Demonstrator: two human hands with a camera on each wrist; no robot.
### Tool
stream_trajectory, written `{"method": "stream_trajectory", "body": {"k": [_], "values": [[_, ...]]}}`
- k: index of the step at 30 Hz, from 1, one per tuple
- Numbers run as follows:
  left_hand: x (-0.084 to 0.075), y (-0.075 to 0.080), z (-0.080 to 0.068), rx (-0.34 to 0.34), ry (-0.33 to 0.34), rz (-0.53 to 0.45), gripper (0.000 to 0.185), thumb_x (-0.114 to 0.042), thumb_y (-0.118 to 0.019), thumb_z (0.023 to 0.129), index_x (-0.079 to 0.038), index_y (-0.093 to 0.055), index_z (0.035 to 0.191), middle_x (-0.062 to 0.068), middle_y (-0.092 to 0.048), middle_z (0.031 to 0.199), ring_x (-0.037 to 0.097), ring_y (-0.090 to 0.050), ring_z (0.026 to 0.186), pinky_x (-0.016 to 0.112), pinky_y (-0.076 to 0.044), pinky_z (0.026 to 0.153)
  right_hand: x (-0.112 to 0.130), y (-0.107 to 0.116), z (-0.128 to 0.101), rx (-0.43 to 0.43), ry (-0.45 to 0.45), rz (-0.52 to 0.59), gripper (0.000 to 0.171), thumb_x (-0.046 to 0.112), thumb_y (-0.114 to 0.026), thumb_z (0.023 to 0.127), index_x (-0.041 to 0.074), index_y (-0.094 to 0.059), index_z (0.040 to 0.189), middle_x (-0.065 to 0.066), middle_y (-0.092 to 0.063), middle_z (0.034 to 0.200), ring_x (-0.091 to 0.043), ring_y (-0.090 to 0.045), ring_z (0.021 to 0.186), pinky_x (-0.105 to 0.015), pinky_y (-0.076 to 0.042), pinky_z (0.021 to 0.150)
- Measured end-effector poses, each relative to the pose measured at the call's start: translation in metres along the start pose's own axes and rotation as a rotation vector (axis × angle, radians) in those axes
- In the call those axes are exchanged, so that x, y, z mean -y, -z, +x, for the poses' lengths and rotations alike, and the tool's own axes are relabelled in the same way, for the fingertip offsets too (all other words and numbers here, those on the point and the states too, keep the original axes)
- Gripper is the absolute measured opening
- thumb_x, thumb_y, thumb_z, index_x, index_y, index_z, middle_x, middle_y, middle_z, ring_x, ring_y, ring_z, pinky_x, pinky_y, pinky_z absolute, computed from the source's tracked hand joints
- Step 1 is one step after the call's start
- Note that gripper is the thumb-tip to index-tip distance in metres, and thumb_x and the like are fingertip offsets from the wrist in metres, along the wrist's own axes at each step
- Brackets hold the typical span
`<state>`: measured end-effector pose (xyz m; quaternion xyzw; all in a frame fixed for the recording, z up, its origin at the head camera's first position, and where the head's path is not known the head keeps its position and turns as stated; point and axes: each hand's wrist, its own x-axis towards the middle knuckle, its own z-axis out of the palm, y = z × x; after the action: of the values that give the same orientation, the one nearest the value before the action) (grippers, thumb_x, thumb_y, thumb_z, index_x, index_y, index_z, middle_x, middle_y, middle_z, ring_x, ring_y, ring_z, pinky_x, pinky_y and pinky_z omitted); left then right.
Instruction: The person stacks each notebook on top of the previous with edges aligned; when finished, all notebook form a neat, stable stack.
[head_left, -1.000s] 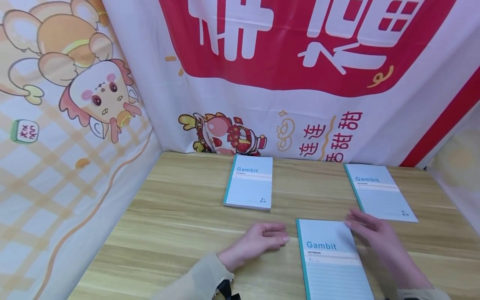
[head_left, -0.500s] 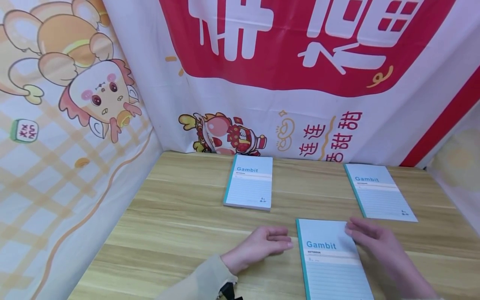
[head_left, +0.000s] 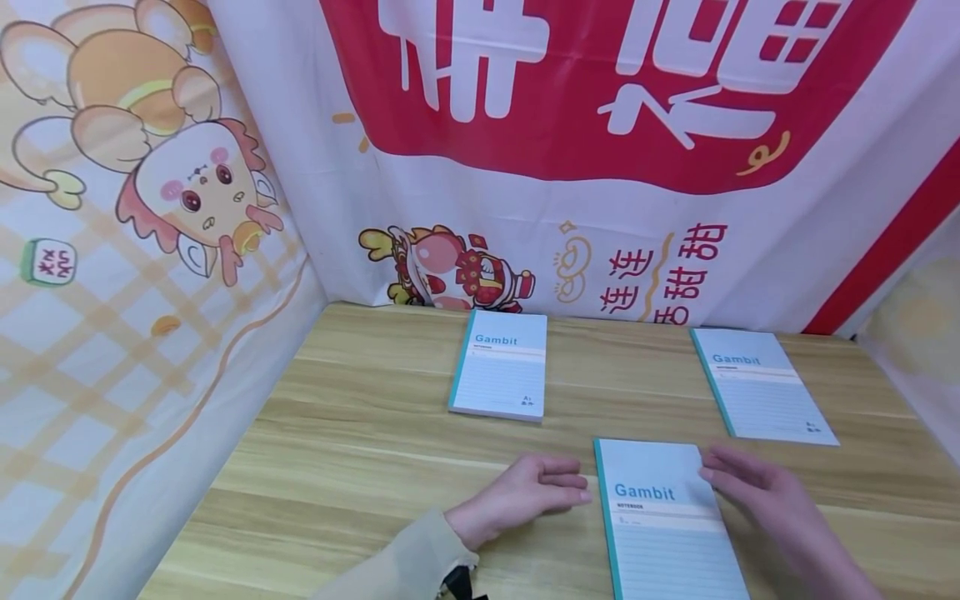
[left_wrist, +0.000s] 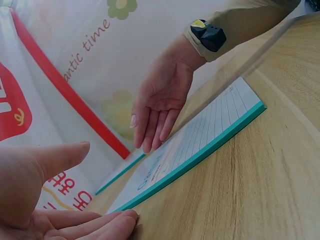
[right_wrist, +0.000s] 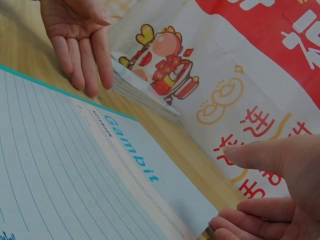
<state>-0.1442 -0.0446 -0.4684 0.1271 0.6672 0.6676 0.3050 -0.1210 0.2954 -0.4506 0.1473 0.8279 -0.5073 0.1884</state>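
A light blue notebook (head_left: 663, 517) marked Gambit, with a teal spine, lies flat on the table at the front. My left hand (head_left: 528, 492) is just left of its spine, fingers extended and palm turned toward it. At the upper right edge of the same notebook is my right hand (head_left: 768, 496), its fingertips right at the edge and its fingers fairly straight. The right wrist view shows those right fingertips (right_wrist: 220, 222) by the notebook's corner. In the left wrist view the left fingers (left_wrist: 112, 225) lie beside the top end of the teal spine. Neither hand grips anything.
A thicker notebook or stack of notebooks (head_left: 500, 367) lies at the back middle of the wooden table (head_left: 337, 467). Another thin Gambit notebook (head_left: 765, 385) lies at the back right. Printed cloth (head_left: 450, 192) hangs behind the table, and more cloth (head_left: 180, 375) covers the left side.
The left hand has moved slightly right, closer to the front notebook's spine. The right hand has shifted slightly down and right along its upper right edge. The notebooks have stayed in place.
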Motion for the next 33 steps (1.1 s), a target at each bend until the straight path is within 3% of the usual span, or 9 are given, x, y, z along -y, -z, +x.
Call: {"method": "stream_trajectory", "body": {"k": [11, 18, 33], "values": [[-0.004, -0.003, -0.001, 0.023, 0.023, -0.005, 0.06, -0.017, -0.074, 0.095, 0.01, -0.05, 0.142, 0.013, -0.068, 0.126, 0.018, -0.065, 0.114, 0.032, -0.055, 0.094, -0.004, 0.005, -0.001, 0.019, -0.028, -0.071, 0.096, 0.068, -0.061, 0.092, 0.001, -0.035, 0.157, -0.024, -0.036, 0.157, -0.045, -0.027, 0.144, -0.069, -0.027, 0.111], [-0.005, -0.008, 0.001, 0.011, 0.027, -0.002, 0.056, -0.014, -0.074, 0.094, 0.011, -0.052, 0.14, 0.012, -0.07, 0.121, 0.019, -0.066, 0.112, 0.032, -0.056, 0.093, -0.006, 0.008, -0.002, 0.048, -0.088, -0.063, 0.098, 0.073, -0.061, 0.088, 0.006, -0.04, 0.155, -0.025, -0.036, 0.157, -0.043, -0.035, 0.139, -0.068, -0.038, 0.103], [-0.004, -0.015, 0.005, 0.007, 0.024, -0.012, 0.058, -0.013, -0.075, 0.093, 0.012, -0.052, 0.14, 0.007, -0.072, 0.112, 0.016, -0.067, 0.106, 0.031, -0.057, 0.09, -0.01, 0.006, -0.004, 0.018, -0.091, -0.048, 0.095, 0.071, -0.064, 0.087, 0.007, -0.043, 0.154, -0.024, -0.039, 0.156, -0.045, -0.03, 0.141, -0.072, -0.026, 0.109]]}}
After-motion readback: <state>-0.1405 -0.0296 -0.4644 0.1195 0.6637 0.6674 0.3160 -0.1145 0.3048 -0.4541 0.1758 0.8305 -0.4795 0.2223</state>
